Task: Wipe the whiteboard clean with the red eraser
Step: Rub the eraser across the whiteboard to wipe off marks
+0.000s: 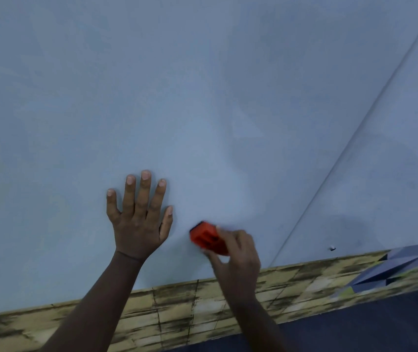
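The whiteboard (203,97) fills most of the view, pale grey-blue with faint smears and no clear writing. My left hand (139,217) lies flat on it with fingers spread and straight. Just to its right, my right hand (238,252) grips the red eraser (206,237) and holds it against the board near the lower edge. The eraser's right end is hidden under my fingers.
A seam or frame line (355,133) runs diagonally up the board's right side, with a small screw (332,248) near its foot. Below the board is a yellow-brown tiled wall strip (177,311), then a dark surface (355,326) at bottom right.
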Tool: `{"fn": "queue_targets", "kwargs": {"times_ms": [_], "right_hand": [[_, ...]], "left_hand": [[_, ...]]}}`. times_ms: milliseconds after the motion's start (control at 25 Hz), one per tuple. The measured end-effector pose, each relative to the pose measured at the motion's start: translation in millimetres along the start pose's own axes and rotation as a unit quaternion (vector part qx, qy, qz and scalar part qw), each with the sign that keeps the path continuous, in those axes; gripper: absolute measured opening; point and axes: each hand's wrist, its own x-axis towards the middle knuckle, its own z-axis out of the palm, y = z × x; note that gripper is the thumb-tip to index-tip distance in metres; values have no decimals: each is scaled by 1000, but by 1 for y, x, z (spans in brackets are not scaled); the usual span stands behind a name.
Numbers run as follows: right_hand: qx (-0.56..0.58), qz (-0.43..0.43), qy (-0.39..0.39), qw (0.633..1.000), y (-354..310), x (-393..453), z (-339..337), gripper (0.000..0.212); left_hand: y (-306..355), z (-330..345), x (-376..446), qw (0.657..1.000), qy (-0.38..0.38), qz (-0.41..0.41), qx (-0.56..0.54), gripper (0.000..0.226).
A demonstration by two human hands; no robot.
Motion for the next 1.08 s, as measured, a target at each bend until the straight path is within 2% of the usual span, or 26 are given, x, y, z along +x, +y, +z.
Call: {"fn": "queue_targets", "kwargs": {"times_ms": [80,200,320,440,520,600,680,800,880,960,1080], "right_hand": [[19,30,64,997,-10,30,-20,62],[38,45,101,993,-24,49,-27,63],[48,2,56,997,-22,30,-11,65],[-15,-76,-16,997,-7,-3,11,68],[-4,-60,-34,998,5,-11,14,65],[41,9,-18,999,15,-12,7,59],[129,127,22,983,25,-10,-4,57],[255,315,73,911,43,-16,-11,48],[264,405,94,870,56,-24,-11,48],[271,479,102,829,65,-31,-9,52],[297,532,105,786,66,-29,-7,50]], "left_hand": [[0,0,1,1000,1,1,1,74],[1,0,0,1000,-1,-1,-3,75],[0,-1,-1,1000,-2,1,1,74],[-1,-3,-2,1000,-5,0,-7,74],[-1,-3,-3,1000,-8,6,-4,73],[-1,-3,-5,1000,-13,6,-8,72],[0,-4,-10,1000,-20,0,-13,72],[1,-4,-16,999,-26,2,-20,73],[2,-4,-19,999,-28,1,-20,74],[4,-4,-22,999,-31,-3,-23,75],[5,-3,-26,999,-35,-5,-24,75]]}}
